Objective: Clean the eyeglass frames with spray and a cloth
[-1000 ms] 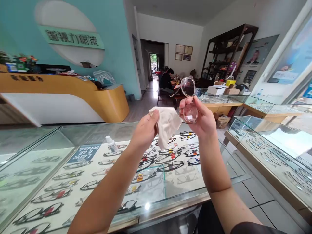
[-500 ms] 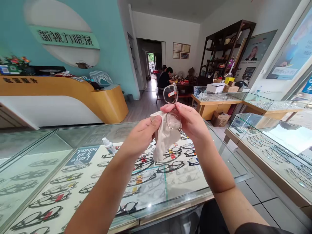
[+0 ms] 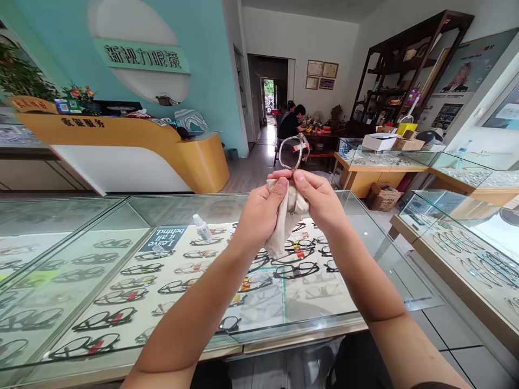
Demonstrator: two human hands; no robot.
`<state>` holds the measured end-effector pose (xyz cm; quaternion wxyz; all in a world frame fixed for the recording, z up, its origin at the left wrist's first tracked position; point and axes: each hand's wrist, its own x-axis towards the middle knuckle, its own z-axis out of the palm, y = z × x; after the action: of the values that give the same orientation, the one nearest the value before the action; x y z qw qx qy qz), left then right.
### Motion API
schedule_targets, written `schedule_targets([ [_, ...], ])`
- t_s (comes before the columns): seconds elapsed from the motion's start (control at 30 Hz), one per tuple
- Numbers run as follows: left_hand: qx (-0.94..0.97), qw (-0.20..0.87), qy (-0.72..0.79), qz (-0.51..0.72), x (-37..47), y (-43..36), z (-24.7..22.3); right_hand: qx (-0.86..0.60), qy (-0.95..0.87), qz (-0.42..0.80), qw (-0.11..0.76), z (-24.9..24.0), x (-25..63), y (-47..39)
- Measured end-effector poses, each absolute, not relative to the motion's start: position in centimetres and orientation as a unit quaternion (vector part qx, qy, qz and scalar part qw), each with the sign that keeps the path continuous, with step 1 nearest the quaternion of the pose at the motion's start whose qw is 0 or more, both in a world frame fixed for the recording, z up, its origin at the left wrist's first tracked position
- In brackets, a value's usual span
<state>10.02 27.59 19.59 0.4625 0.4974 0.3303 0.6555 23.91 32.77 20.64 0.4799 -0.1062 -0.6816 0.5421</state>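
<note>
While the clear-framed eyeglasses [image 3: 291, 153] are held up on end above the glass-topped display desk [image 3: 308, 325], one lens sits higher than the other, and the lower one is partly hidden by an off-white fabric cloth [image 3: 279, 232]. The left hand [image 3: 259, 210] pinches the cloth between thumb and curled fingers, and its loose end hangs down over the desk. The right hand [image 3: 324, 202] has its thumb and fingers closed near the bridge of the eyeglasses, close against the left, with part of the cloth bunched at its fingertips. An orange tag [image 3: 301, 146] shows at the upper lens.

For good contact, the fabric would best lie smooth on both faces of the lower lens, with thumb and fingers pressing evenly through it. Small, light strokes seem wiser than hard rubbing, since a strong push could twist the thin rim. The right hand's grip near the bridge should be steady but gentle, bracing the frame close to where the pressure falls. Bare fingertips are better kept off the upper lens, and the loose cloth clear of the tag.

Toward the left side of the desk, a white plastic bottle [image 3: 203, 228] stands on the glass, near a blue printed card [image 3: 164, 237]. Rows of eyeglass frames [image 3: 297, 270] lie under the desk's glass. Beyond the desk sits a person in dark clothing [image 3: 287, 125].
</note>
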Motion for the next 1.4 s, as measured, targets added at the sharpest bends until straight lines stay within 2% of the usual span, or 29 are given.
schedule_targets([
  [0.3,0.474,0.517,0.295,0.648,10.3,27.5,20.2,-0.096,-0.706,0.529,0.46,20.7,23.8,32.6],
  [0.57,0.478,0.485,0.252,0.688,10.0,28.1,19.8,-0.043,-0.692,0.561,0.453,21.1,23.7,31.9],
  [0.77,0.551,0.472,0.25,0.641,9.6,28.2,19.5,-0.082,-0.595,0.609,0.518,20.8,23.4,32.7],
  [1.07,0.539,0.304,0.303,0.725,9.8,28.7,19.3,-0.08,-0.606,0.597,0.519,19.9,22.2,31.9],
  [1.3,0.632,0.419,0.305,0.576,6.9,28.1,20.8,-0.08,-0.564,0.632,0.525,20.0,22.2,32.9],
  [1.4,0.656,0.436,0.284,0.547,6.7,28.0,20.9,-0.071,-0.549,0.638,0.535,19.9,22.2,33.3],
])
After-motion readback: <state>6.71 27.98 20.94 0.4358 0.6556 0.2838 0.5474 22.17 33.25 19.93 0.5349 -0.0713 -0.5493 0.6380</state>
